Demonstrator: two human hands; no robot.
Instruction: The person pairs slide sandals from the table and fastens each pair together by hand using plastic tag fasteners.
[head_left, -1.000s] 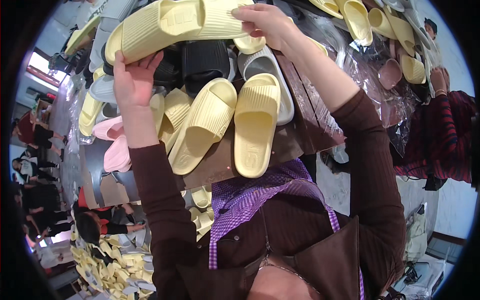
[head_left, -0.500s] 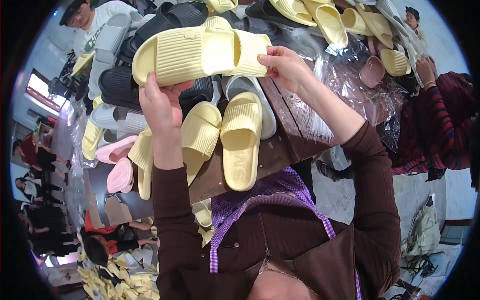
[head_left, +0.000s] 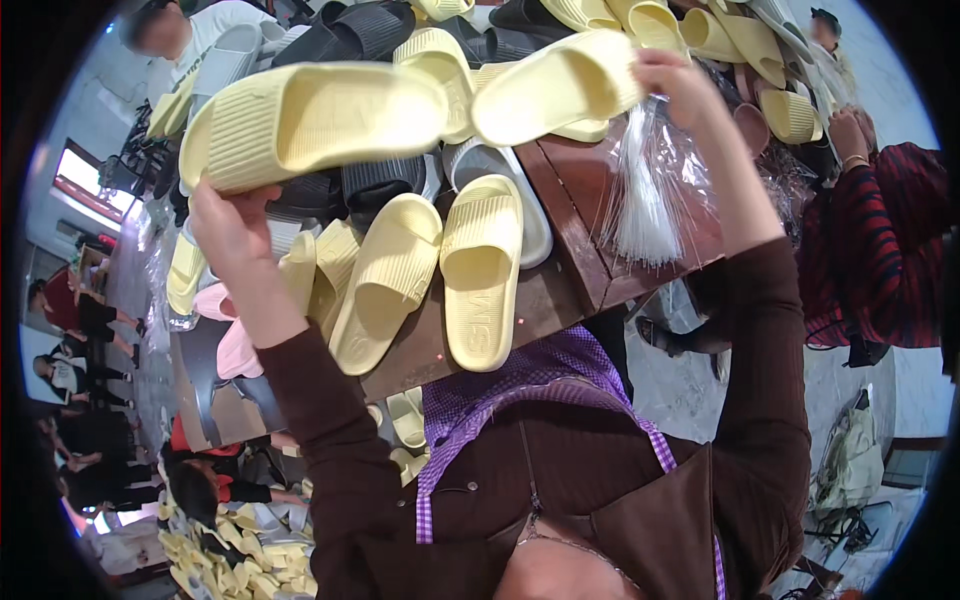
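Note:
My left hand (head_left: 235, 228) is closed on the near edge of a pale yellow slide slipper (head_left: 355, 118), at its ribbed strap. That slipper is held level above the pile, its open footbed end pointing right. My right hand (head_left: 682, 92) grips a second pale yellow slipper (head_left: 545, 95) by its right end, and this one tilts up to the right. Some motion blur softens both held slippers. Below them on the brown table, two more yellow slippers, one slanted (head_left: 390, 285) and one upright (head_left: 482, 275), lie beside each other near the front edge.
Black slippers (head_left: 350, 35) and more yellow ones are heaped at the back. Pink slippers (head_left: 238, 350) lie front left. A bundle of thin clear ties (head_left: 650, 205) hangs over the table's (head_left: 610, 280) right part near plastic wrap. A co-worker's striped sleeve (head_left: 880, 245) is at the right.
The two slippers were held together end to end and are now apart. My left hand moved left with one; my right hand moved right and up with the other.

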